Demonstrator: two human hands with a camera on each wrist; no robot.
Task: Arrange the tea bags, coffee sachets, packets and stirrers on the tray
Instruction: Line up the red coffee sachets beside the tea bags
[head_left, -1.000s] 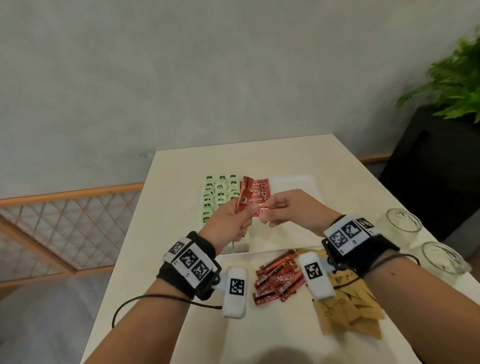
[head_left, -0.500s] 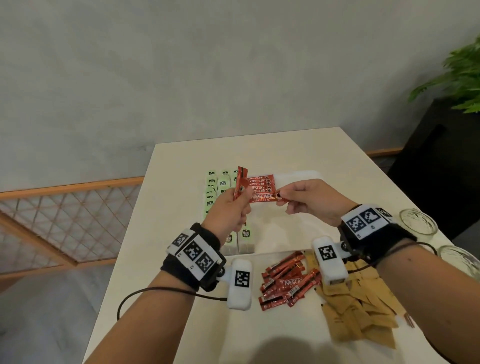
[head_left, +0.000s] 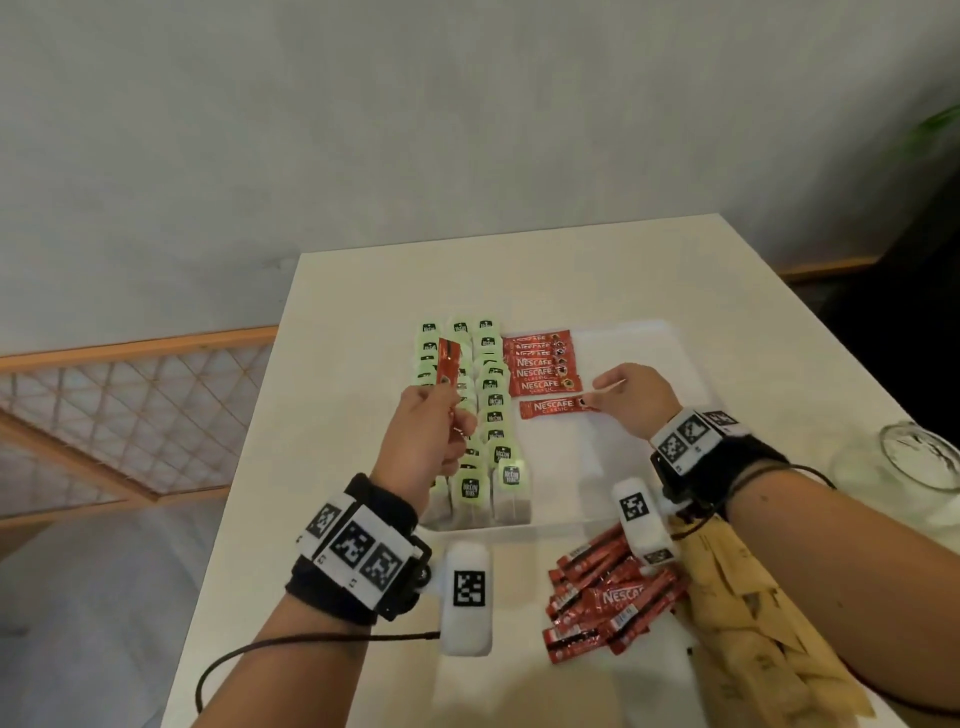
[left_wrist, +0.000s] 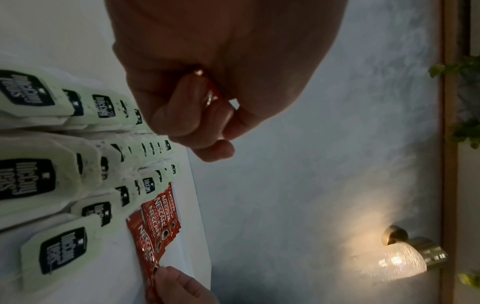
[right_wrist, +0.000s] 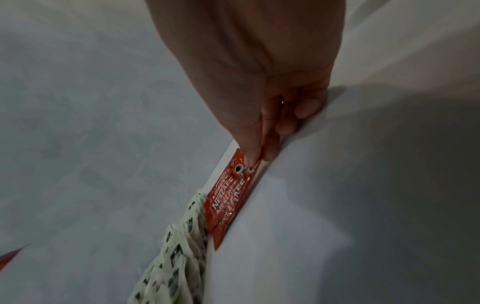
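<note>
Head view: the left hand (head_left: 426, 436) grips upright red coffee sachets (head_left: 448, 364) above the tea bags (head_left: 491, 415) along the tray (head_left: 639, 467)'s left edge — the right hand (head_left: 631, 400) pinches a single sachet (head_left: 553, 407) lying mid-tray. Left wrist view: fingers (left_wrist: 187, 107) curled round red foil. Right wrist view: thumb and fingertips (right_wrist: 253, 153) pinch the sachet's end.

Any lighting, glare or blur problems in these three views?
Head view: evenly lit, sachet print legible, edges soft. Left wrist view: hand dark and backlit, wall lamp flares. Right wrist view: dim, grainy, tea bags blurred.
</note>
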